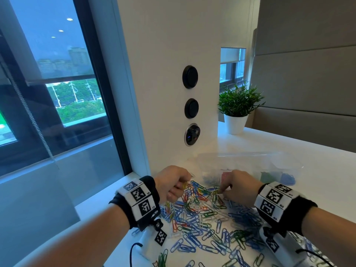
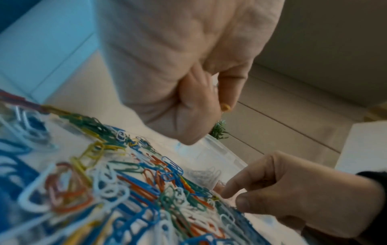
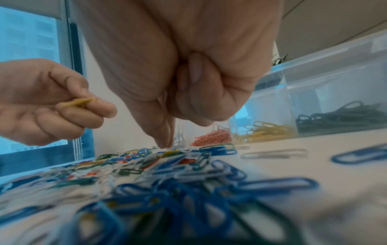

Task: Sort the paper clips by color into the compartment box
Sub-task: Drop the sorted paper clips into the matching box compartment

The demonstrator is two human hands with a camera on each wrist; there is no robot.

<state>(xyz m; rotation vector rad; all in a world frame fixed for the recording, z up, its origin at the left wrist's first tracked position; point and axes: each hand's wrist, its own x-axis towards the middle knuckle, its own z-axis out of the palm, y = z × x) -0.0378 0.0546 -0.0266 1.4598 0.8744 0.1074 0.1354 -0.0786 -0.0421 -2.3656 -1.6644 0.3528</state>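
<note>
right wrist view: left hand (image 3: pixel 41 102) pinches yellow clips (image 3: pixel 76 102).

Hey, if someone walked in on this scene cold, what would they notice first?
A sprawling heap of colored paper clips covers the white desk between both hands. The left hand pinches yellow clips, while the right hand reaches its fingertips into the heap. Behind stands the clear compartment box, with red, yellow and dark clips in separate sections.

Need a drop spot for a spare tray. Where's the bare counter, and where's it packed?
Bare counter lies right of the compartment box, running back to the potted plant. A narrower strip lies left of the left hand. The paper clip pile crowds the middle, between both wrists up to the box.
</note>
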